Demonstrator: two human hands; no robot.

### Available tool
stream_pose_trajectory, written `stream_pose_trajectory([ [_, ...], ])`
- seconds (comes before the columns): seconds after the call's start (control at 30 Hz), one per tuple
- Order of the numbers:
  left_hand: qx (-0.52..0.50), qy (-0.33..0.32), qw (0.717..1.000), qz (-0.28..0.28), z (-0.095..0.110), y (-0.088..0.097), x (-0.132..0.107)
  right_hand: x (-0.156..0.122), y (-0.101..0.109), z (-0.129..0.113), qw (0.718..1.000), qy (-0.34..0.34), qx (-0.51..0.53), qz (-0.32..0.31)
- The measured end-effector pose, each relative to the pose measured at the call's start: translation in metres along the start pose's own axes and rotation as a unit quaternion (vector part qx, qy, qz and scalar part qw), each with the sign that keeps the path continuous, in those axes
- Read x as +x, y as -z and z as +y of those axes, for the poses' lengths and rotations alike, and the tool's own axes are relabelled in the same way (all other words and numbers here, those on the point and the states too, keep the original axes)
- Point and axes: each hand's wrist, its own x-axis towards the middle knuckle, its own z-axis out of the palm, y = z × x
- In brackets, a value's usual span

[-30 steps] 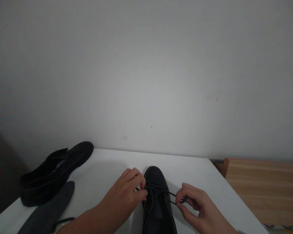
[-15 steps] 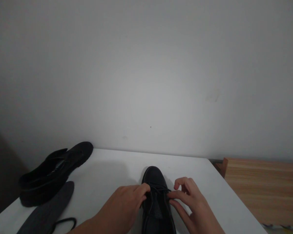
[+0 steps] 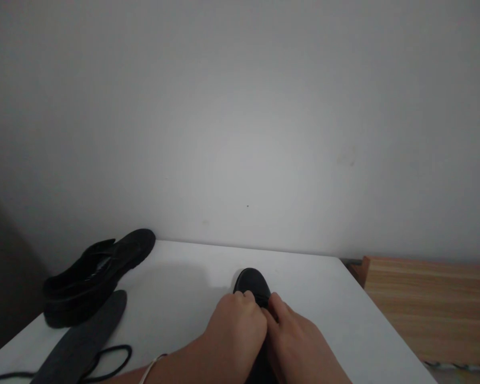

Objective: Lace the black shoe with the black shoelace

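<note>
A black lace-up shoe (image 3: 253, 280) lies on the white table with its toe pointing away from me. My left hand (image 3: 236, 330) is closed over the lacing, knuckles up, and its fingertips are hidden. Close against it on the right, my right hand (image 3: 298, 341) has its thumb and forefinger pinched at the lacing, apparently on the shoelace. Both hands cover most of the lacing, and only the toe and a dark strip of the shoe show around them.
Another black shoe (image 3: 80, 293) stands at the left near the wall. In front of it lie a dark grey insole (image 3: 90, 333) and a loose black lace (image 3: 118, 365). A wooden panel (image 3: 428, 309) is beyond the right edge of the white table (image 3: 184, 277).
My left hand has moved right and turned over the top of the lacing. My right hand has come inward until the two hands touch. The view has shifted slightly.
</note>
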Motion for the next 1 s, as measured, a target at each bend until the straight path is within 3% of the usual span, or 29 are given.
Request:
stream_pose_trajectory([
  [0.1, -0.028, 0.010, 0.998, 0.048, 0.000, -0.014, 0.006, 0.006, 0.002, -0.007, 0.999, 0.002, -0.051, -0.004],
  [0.27, -0.009, 0.002, 0.998, 0.060, -0.004, -0.020, 0.006, 0.010, -0.001, -0.012, 0.998, -0.008, -0.060, 0.032],
  [0.43, 0.005, 0.003, 0.998, 0.062, -0.008, -0.002, -0.002, 0.009, -0.006, -0.007, 0.995, -0.035, -0.032, 0.082],
  [0.53, -0.036, -0.025, 0.995, 0.086, -0.016, 0.022, -0.010, 0.006, 0.006, -0.002, 0.985, -0.028, 0.094, 0.140],
  [0.6, -0.132, -0.035, 0.982, 0.128, -0.023, 0.039, -0.015, 0.005, 0.021, 0.002, 0.957, -0.011, 0.209, 0.198],
  [0.67, -0.267, -0.044, 0.943, 0.191, -0.030, 0.053, -0.018, 0.004, 0.036, 0.007, 0.914, -0.015, 0.305, 0.268],
  [0.77, -0.485, -0.055, 0.833, 0.259, -0.039, 0.062, -0.020, 0.004, 0.049, 0.016, 0.836, -0.058, 0.389, 0.382],
  [0.83, -0.582, -0.050, 0.771, 0.254, -0.043, 0.059, -0.019, 0.006, 0.049, 0.022, 0.793, -0.078, 0.413, 0.440],
  [0.87, -0.605, -0.046, 0.756, 0.246, -0.044, 0.055, -0.018, 0.007, 0.047, 0.025, 0.779, -0.082, 0.426, 0.453],
  [0.93, -0.589, -0.030, 0.771, 0.242, -0.047, 0.046, -0.017, 0.007, 0.043, 0.029, 0.762, -0.083, 0.475, 0.433],
  [1.0, -0.508, -0.011, 0.827, 0.239, -0.051, 0.037, -0.017, 0.006, 0.038, 0.033, 0.762, -0.088, 0.527, 0.365],
])
